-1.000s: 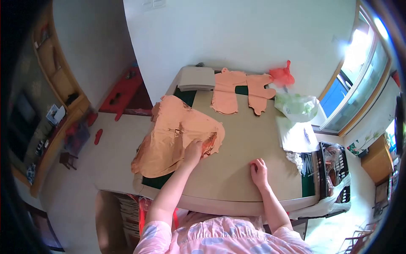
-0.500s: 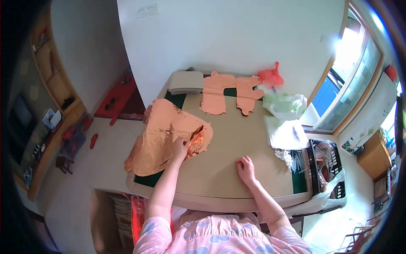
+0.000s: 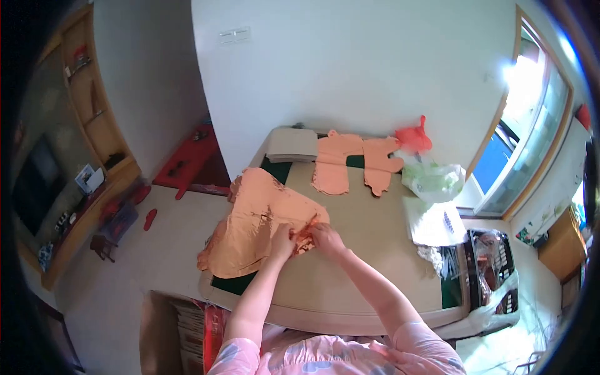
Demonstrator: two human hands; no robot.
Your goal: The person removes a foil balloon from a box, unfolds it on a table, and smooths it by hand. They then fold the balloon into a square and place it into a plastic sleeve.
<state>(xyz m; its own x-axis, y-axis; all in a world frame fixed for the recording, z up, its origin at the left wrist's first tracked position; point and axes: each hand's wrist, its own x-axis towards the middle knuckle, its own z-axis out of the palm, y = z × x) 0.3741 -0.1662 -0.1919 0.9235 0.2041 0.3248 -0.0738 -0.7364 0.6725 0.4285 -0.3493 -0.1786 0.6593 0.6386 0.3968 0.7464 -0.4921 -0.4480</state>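
Observation:
A large stack of shiny copper-coloured foil sheets point(image 3: 244, 228) lies on the left part of the table point(image 3: 356, 250). My left hand point(image 3: 283, 240) is closed on the stack's crumpled right end. Just right of it, my right hand point(image 3: 327, 239) pinches the edge of the same foil. Both hands are close together, with folded foil between them. Two flat copper foil shapes point(image 3: 331, 165) point(image 3: 378, 164) lie at the back, beside a pile of grey-beige sheets point(image 3: 292, 145).
At the back right are a red plastic bag point(image 3: 414, 137) and a clear-green bag point(image 3: 434, 181). White sheets point(image 3: 435, 222) lie nearer, with thin white sticks point(image 3: 451, 261). A black crate point(image 3: 494, 269) stands right of the table, a cardboard box point(image 3: 161, 334) at lower left.
My right hand has moved left and forward from the bare tabletop to the foil and closed on it. My left hand stays at the foil. The camera view has shifted slightly.

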